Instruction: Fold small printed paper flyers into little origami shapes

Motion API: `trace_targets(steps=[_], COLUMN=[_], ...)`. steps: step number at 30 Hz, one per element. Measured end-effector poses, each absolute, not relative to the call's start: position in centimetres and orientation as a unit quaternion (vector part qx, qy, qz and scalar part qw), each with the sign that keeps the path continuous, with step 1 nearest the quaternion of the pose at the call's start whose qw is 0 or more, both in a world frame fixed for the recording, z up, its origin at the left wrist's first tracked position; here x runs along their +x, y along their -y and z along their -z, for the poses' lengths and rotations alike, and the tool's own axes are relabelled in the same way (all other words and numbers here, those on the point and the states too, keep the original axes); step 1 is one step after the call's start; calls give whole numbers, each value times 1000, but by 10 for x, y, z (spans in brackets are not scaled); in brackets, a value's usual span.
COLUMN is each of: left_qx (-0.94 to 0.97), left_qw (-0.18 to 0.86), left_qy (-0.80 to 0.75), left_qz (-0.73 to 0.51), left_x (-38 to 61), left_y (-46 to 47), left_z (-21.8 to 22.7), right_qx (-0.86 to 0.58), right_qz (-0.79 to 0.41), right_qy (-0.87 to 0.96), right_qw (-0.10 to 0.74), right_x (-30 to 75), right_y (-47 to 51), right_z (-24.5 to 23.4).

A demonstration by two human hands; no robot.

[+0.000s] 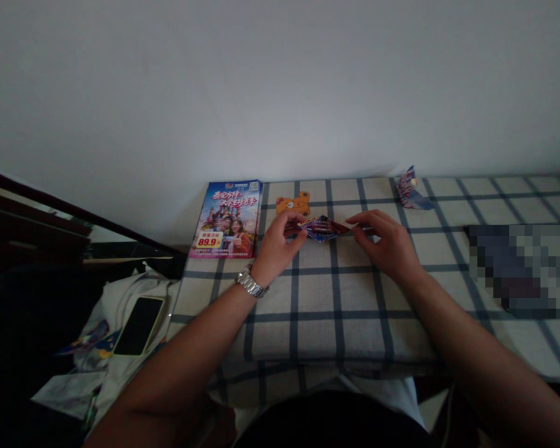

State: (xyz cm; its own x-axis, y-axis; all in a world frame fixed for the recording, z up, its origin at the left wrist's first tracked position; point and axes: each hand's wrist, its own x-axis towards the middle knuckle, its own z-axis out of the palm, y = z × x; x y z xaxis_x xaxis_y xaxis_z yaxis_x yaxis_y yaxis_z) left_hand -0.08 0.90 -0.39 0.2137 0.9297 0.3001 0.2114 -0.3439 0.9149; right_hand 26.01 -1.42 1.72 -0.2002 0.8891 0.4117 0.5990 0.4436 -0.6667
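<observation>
Paper (323,228), folded and printed | left hand (280,244) pinching one end | right hand (386,244) pinching the other

Dim light falls on a plain, pale wall (308,93) behind the checked tablecloth (294,339).

- Two bare hands (279,246)
- Two folded printed papers (323,230)
- One stack of flyers (226,221), sheets uncountable
- One silver wristwatch (251,282)
- One phone (139,326)
- One checked cloth (298,320)
- One bear figure (302,202)
</observation>
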Motion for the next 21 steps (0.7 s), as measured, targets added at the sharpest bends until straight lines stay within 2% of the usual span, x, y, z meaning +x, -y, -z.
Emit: trace_targets(steps=[14,21], left_qx=[709,734], left_qw=[316,267], left_qy=[-432,-442], left_qz=[-460,-442], left_x=[-4,-6], left_y=[-11,-12], left_z=[3,0], right_qx=[-660,-710], right_qz=[118,141], right_qy=[613,571], right_qw=[419,386], right_x=[314,346], right_y=[-14,-28], right_z=[-19,-1])
